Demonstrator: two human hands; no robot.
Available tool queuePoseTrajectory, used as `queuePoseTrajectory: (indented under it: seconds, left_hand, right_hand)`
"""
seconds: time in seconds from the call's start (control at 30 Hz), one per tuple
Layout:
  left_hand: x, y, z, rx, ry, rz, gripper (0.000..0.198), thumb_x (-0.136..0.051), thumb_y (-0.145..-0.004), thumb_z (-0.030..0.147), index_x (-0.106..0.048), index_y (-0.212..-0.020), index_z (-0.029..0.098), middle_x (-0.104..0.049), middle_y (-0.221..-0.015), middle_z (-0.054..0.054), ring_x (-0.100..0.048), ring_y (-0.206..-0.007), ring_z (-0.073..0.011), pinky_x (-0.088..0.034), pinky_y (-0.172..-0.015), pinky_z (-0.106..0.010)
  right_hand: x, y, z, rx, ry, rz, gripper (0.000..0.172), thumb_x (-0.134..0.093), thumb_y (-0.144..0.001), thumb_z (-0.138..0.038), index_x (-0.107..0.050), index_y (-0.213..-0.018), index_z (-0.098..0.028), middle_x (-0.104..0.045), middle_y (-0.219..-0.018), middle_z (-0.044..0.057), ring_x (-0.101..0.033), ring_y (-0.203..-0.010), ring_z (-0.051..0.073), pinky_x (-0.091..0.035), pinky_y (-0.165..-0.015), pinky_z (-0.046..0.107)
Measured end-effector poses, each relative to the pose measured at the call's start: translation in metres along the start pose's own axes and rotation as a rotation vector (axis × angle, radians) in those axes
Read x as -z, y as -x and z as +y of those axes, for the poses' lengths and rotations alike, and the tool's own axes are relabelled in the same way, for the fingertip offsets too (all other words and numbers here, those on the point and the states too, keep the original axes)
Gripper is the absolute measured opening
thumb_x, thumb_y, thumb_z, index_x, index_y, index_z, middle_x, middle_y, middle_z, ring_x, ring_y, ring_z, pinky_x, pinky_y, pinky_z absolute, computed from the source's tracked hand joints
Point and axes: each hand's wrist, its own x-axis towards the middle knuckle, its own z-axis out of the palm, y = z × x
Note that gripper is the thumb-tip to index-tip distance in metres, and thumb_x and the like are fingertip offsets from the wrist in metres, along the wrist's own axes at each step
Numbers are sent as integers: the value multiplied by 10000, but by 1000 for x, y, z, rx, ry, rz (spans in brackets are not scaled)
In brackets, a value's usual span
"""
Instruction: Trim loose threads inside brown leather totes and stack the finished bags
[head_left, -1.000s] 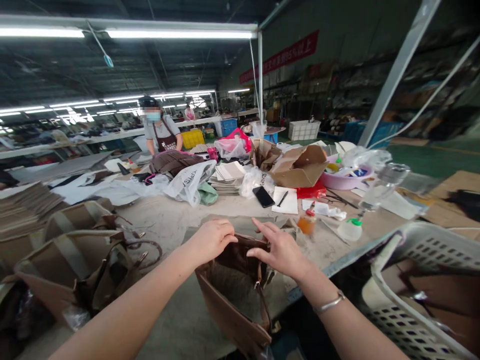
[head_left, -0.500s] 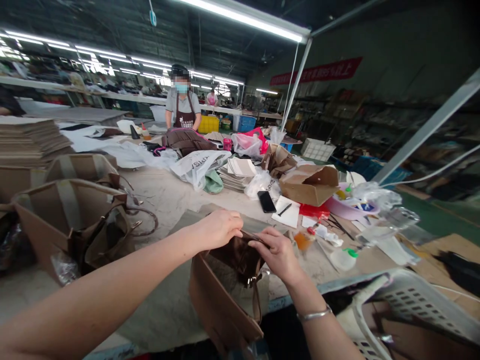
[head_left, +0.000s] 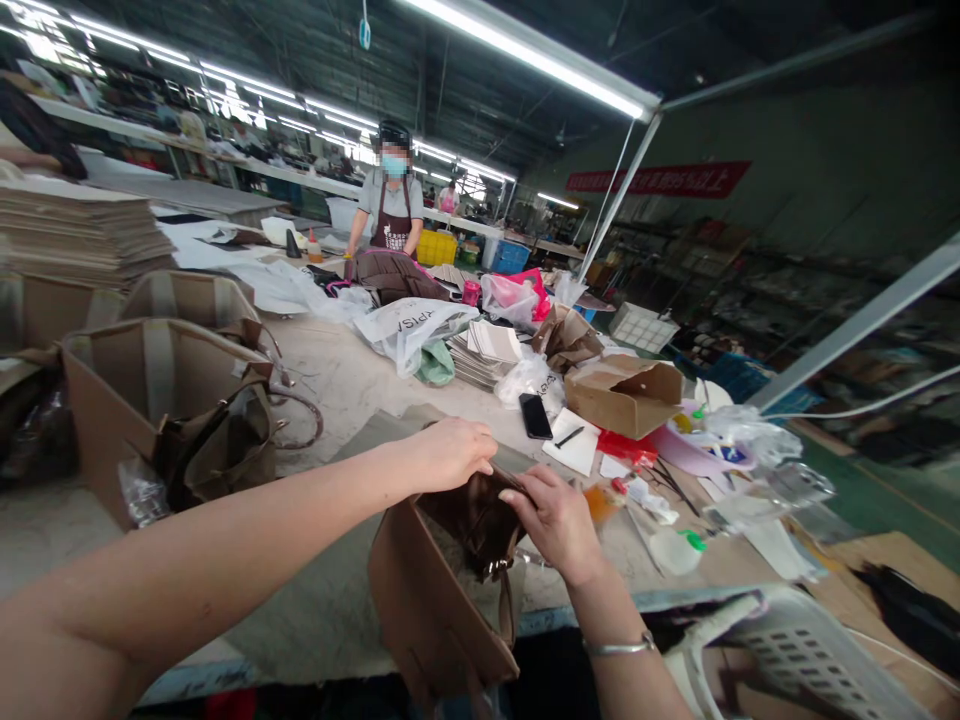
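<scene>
A brown handbag (head_left: 431,595) stands open at the near edge of the worktable, tilted, its dark lining (head_left: 480,525) showing between my hands. My left hand (head_left: 451,455) grips the bag's far upper edge, fingers bent down over it. With thumb and fingers my right hand (head_left: 555,515) pinches the same edge a little to the right; a silver bracelet circles that wrist. Metal fittings (head_left: 496,570) and a strap hang at the bag's right side. Part of the rim is hidden beneath my fingers.
More brown bags (head_left: 112,410) stand at the left, before a stack of boards (head_left: 75,235). Ahead lie a phone (head_left: 535,415), a pen on paper, plastic bags and a carton-like brown piece (head_left: 626,393). A white basket (head_left: 817,650) is at lower right. A masked co-worker (head_left: 390,205) stands across the table.
The view has shifted, so the background sits farther right. Both hands keep hold of the bag's edge, and the bag appears slightly farther left in view.
</scene>
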Motion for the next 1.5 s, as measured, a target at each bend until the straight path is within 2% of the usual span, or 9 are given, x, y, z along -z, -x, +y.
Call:
queuePoseTrajectory:
  seconds: [0.1,0.17,0.3,0.63,0.8,1.0,1.07,1.2,1.5]
  left_hand:
    - [0,-1,0,13,-29,4,169,-578,-818,235,-571,-666,160,-569,-723,-12,-544,-666,-137,-361,-599,-256]
    - [1,0,1,25,-49,3,170,-575,-820,239,-571,-671,159,-575,-728,-14,-547,-668,-140,-360,-593,-256]
    - [3,0,3,50,-80,-7,172,-568,-829,254,-568,-692,151,-591,-753,-29,-563,-683,-154,-377,-610,-261]
    - [-1,-4,5,57,-98,-11,196,-581,-826,293,-598,-727,124,-623,-766,-72,-600,-720,-198,-424,-673,-295]
    - [5,-2,-7,43,55,-67,210,-720,-696,360,-661,-697,159,-647,-750,-22,-597,-728,-159,-422,-669,-233]
    - [19,7,-16,-85,220,-132,76,-710,-707,189,-693,-774,156,-684,-883,-44,-613,-822,-147,-433,-778,-215]
    - [22,9,-18,-52,321,-77,55,-705,-705,162,-675,-751,153,-681,-948,-44,-615,-868,-143,-432,-815,-217]
    - [26,14,-23,117,491,77,209,-754,-646,184,-632,-815,161,-636,-1104,-36,-587,-989,-152,-424,-862,-230]
    - [23,21,-23,16,183,-25,210,-745,-656,177,-667,-849,206,-585,-1072,-9,-566,-782,-116,-409,-723,-212]
  right_hand:
    - [4,-4,-3,-7,72,-2,600,-586,-785,-585,-550,-1236,-191,-617,-897,79,-599,-753,199,-471,-626,280]
    - [3,-8,-6,-18,99,8,523,-582,-801,-560,-588,-1187,-208,-618,-861,66,-594,-723,190,-454,-594,271]
    - [-1,-13,-9,-8,58,15,257,-505,-902,-410,-687,-897,-230,-582,-753,38,-565,-692,161,-422,-598,259]
    - [-4,-11,-10,31,33,5,353,-414,-945,-321,-580,-661,-192,-488,-661,30,-494,-670,164,-367,-597,288]
    - [-4,-11,-10,35,-26,22,355,-422,-944,-322,-567,-649,-187,-472,-653,21,-477,-663,153,-356,-597,274]
    - [-6,-8,-11,29,-67,25,353,-435,-938,-314,-551,-632,-183,-462,-645,16,-465,-651,146,-349,-592,266]
    - [-6,-7,-12,18,-63,24,355,-438,-937,-314,-540,-623,-183,-458,-644,15,-460,-644,144,-346,-586,264]
    - [-6,-7,-12,1,-58,36,365,-436,-937,-315,-526,-610,-180,-444,-637,9,-454,-630,137,-338,-576,259]
    - [-6,-7,-16,-22,-84,22,354,-434,-937,-320,-544,-632,-179,-436,-645,4,-451,-621,131,-345,-590,261]
